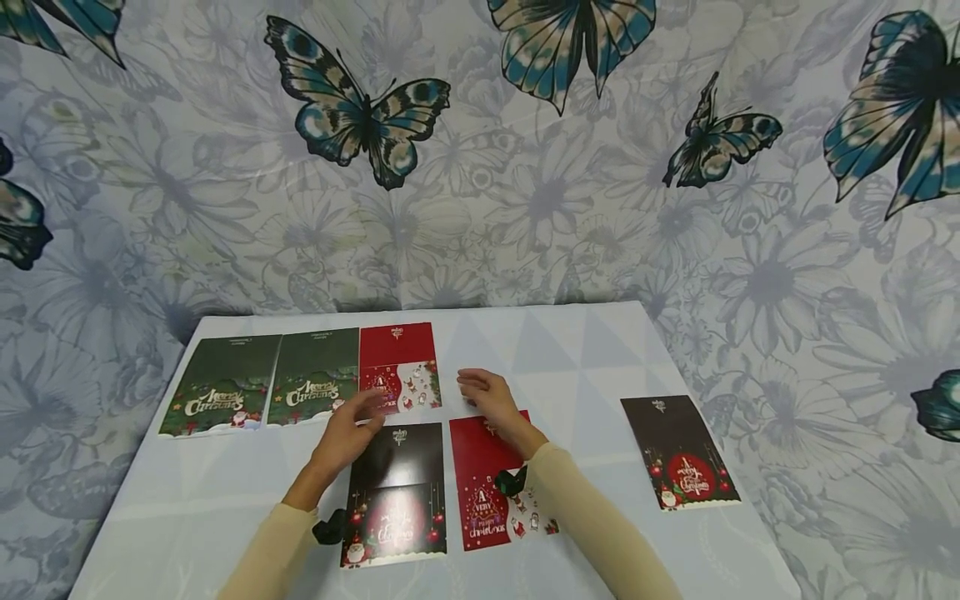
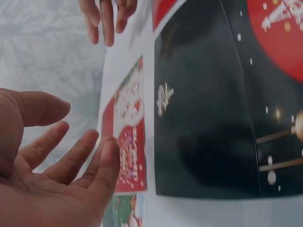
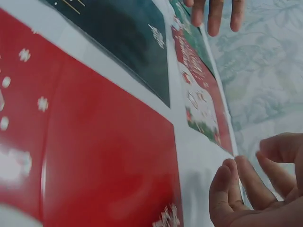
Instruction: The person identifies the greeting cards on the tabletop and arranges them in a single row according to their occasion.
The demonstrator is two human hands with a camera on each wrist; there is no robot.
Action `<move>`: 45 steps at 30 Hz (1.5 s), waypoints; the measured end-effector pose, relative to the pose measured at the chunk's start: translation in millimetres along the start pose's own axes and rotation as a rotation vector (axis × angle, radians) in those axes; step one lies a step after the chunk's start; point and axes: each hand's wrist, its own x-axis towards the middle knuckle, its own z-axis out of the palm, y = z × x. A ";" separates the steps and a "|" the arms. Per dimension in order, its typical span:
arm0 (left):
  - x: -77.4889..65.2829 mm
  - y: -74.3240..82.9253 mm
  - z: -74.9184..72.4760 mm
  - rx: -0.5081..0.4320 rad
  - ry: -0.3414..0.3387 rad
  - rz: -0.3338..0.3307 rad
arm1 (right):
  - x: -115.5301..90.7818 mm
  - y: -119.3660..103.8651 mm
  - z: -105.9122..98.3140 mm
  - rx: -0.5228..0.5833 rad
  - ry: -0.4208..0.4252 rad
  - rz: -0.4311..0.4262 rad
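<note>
Both hands are raised over the table with loosely bent fingers and nothing in them. My left hand (image 1: 341,437) is between the red Christmas card (image 1: 397,348) in the back row and the dark card (image 1: 400,462) in front. In the left wrist view, a gap separates the thumb and fingers of that left hand (image 2: 61,179), near the red card (image 2: 137,156). My right hand (image 1: 497,408) hovers above the top of the front red card (image 1: 476,467), hiding part of it. The right wrist view has the fingers of the right hand (image 3: 260,194) beside this red card (image 3: 109,146).
Two green Christmas cards (image 1: 225,362) lie side by side at the back left, next to the red one. Another dark card (image 1: 660,433) lies alone at the right. Behind the white table (image 1: 570,350) hangs a butterfly-patterned cloth (image 1: 525,217).
</note>
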 end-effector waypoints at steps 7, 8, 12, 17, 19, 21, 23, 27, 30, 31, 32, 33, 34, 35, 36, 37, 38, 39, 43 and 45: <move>-8.3 6.5 13.3 -0.069 -0.032 0.046 | -18.1 7.0 -27.9 -0.040 -0.065 -0.072; -9.4 7.0 15.0 -0.079 -0.035 0.048 | -20.6 7.6 -31.3 -0.046 -0.070 -0.077; -14.9 9.9 21.1 -0.063 -0.056 0.050 | -29.1 10.0 -43.5 -0.081 -0.077 -0.100; -22.4 13.7 32.1 0.031 -0.069 0.051 | -38.5 9.7 -56.3 -0.128 -0.082 -0.099; -26.5 14.9 37.4 0.036 -0.077 0.045 | -43.5 9.6 -61.3 -0.149 -0.083 -0.093; -31.0 15.1 42.7 0.032 -0.083 0.035 | -49.1 10.3 -66.3 -0.160 -0.085 -0.086; -35.4 15.3 47.3 0.031 -0.085 0.036 | -54.8 12.1 -70.9 -0.169 -0.089 -0.078; -40.8 15.3 54.7 0.015 -0.115 0.062 | -65.9 16.0 -79.8 -0.192 -0.087 -0.050; -42.4 16.4 59.2 -0.006 -0.158 0.089 | -74.5 17.4 -86.2 -0.208 -0.074 -0.037; -42.7 16.9 60.5 -0.013 -0.172 0.094 | -78.0 16.1 -87.9 -0.213 -0.070 -0.034; -43.1 17.4 61.7 -0.024 -0.184 0.094 | -82.6 12.2 -89.4 -0.217 -0.070 -0.026; -43.6 18.1 62.9 -0.042 -0.196 0.086 | -87.6 7.0 -90.7 -0.224 -0.069 -0.020; -43.9 18.7 63.8 -0.056 -0.208 0.079 | -93.4 0.6 -91.7 -0.230 -0.066 -0.017; -44.4 18.8 64.6 -0.068 -0.223 0.074 | -95.7 2.0 -94.2 -0.235 -0.063 -0.013; -44.8 19.3 65.6 -0.078 -0.239 0.067 | -97.5 4.2 -96.9 -0.238 -0.065 -0.008; -45.5 19.6 66.2 -0.085 -0.256 0.057 | -99.4 6.7 -99.5 -0.236 -0.065 0.000; -46.2 19.6 66.7 -0.097 -0.274 0.047 | -100.7 11.0 -102.0 -0.235 -0.067 0.010; -46.8 19.6 67.3 -0.100 -0.293 0.042 | -101.2 17.8 -104.3 -0.234 -0.066 0.018; -48.4 19.2 69.3 -0.105 -0.354 0.023 | -104.3 38.4 -109.1 -0.227 -0.077 0.058; -48.2 19.6 70.3 -0.119 -0.378 0.010 | -107.3 40.9 -109.4 -0.221 -0.077 0.061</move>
